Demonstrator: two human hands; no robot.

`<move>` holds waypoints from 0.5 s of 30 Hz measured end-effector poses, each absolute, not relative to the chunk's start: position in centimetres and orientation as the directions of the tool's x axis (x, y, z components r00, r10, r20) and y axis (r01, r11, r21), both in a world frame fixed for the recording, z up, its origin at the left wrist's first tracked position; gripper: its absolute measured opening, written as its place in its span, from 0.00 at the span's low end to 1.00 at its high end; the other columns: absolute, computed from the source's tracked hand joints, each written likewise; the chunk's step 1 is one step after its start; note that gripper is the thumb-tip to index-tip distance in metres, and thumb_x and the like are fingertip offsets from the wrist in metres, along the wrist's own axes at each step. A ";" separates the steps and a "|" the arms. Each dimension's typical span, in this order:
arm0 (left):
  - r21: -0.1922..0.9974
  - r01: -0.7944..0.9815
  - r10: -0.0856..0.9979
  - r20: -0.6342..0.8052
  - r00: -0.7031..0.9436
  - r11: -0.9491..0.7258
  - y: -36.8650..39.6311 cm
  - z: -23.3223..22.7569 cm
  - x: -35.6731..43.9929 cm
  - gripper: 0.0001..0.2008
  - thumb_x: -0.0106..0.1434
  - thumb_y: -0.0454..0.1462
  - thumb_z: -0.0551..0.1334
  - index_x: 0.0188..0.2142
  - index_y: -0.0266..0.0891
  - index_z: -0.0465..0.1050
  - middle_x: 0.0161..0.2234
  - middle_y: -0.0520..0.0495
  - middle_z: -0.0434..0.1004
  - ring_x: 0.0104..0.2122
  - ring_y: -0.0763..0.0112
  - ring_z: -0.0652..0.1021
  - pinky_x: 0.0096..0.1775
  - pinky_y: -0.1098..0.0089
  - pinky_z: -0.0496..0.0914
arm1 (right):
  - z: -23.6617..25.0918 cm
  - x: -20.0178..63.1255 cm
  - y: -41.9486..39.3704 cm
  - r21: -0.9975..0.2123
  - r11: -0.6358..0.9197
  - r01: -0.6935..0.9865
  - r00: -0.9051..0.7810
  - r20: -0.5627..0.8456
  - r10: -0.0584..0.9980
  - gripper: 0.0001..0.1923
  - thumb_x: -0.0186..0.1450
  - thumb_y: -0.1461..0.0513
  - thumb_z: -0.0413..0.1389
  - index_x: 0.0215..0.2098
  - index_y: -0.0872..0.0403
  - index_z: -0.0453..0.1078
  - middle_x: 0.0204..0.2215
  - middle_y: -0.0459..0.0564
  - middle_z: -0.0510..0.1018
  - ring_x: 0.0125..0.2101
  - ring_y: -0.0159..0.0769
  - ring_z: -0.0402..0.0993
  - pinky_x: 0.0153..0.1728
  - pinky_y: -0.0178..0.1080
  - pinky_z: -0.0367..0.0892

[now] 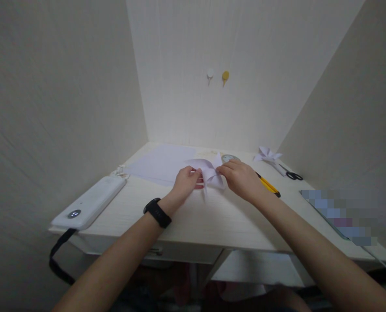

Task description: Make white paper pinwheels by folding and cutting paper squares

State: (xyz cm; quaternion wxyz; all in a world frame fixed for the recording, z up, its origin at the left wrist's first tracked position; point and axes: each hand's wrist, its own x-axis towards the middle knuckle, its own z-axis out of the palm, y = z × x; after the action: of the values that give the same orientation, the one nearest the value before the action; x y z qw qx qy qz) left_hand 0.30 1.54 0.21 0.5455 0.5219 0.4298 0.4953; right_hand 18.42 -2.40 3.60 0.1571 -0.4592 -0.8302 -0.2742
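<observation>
A folded piece of white paper (pixel 208 170) sits just above the pale desk (pixel 199 216), held between both hands. My left hand (pixel 185 182), with a black band on its wrist, pinches the paper's left side. My right hand (pixel 241 177) grips the right side, fingers curled over the fold. Something red shows faintly under the paper by my left fingers. A flat white sheet (pixel 162 164) lies behind the hands.
A white power bank (pixel 89 203) with a black strap lies at the desk's left edge. A yellow pencil (pixel 268 185), a folded paper shape (pixel 267 154), black scissors (pixel 292 175) and a round object (pixel 229 157) lie to the right. Walls enclose three sides.
</observation>
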 end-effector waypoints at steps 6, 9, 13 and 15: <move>0.993 -0.120 0.983 0.011 0.183 0.011 1.1 0.8 0.3 0.09 0.67 0.31 0.59 0.28 0.36 0.65 0.22 0.52 0.72 0.21 0.77 0.74 0.25 0.76 0.70 | 3.9 18.5 -2.2 0.117 0.526 0.843 -0.484 0.593 0.643 0.12 0.62 0.72 0.53 0.33 0.55 0.77 0.32 0.53 0.81 0.36 0.41 0.73 0.37 0.39 0.65; 0.990 -0.140 0.979 0.039 0.199 -0.011 1.1 0.8 0.3 0.10 0.66 0.32 0.59 0.27 0.36 0.65 0.21 0.53 0.71 0.20 0.76 0.73 0.25 0.76 0.69 | 3.6 18.6 -2.2 -0.037 0.566 0.824 -0.408 0.655 0.636 0.11 0.61 0.71 0.55 0.31 0.53 0.77 0.30 0.50 0.82 0.34 0.40 0.75 0.37 0.39 0.67; 0.987 -0.151 0.971 0.094 0.219 -0.061 1.2 0.5 0.2 0.10 0.65 0.33 0.60 0.27 0.36 0.67 0.20 0.54 0.70 0.19 0.76 0.72 0.23 0.76 0.67 | 2.8 18.5 -2.5 -0.170 0.543 0.822 -0.292 0.693 0.659 0.10 0.61 0.69 0.56 0.31 0.51 0.78 0.30 0.48 0.82 0.33 0.38 0.77 0.37 0.40 0.68; 0.985 -0.143 0.968 0.126 0.217 -0.096 1.1 0.5 0.2 0.10 0.64 0.34 0.61 0.26 0.35 0.68 0.19 0.54 0.69 0.18 0.77 0.70 0.22 0.77 0.65 | 2.4 18.6 -2.8 -0.190 0.538 0.822 -0.270 0.702 0.660 0.09 0.62 0.68 0.56 0.31 0.51 0.77 0.30 0.48 0.83 0.33 0.38 0.78 0.36 0.39 0.69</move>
State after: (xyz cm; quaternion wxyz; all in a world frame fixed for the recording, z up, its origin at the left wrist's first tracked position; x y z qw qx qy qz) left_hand 0.17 1.13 0.54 0.5564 0.5466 0.3772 0.4994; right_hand 18.62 -2.76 2.41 0.3812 -0.4690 -0.7896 -0.1062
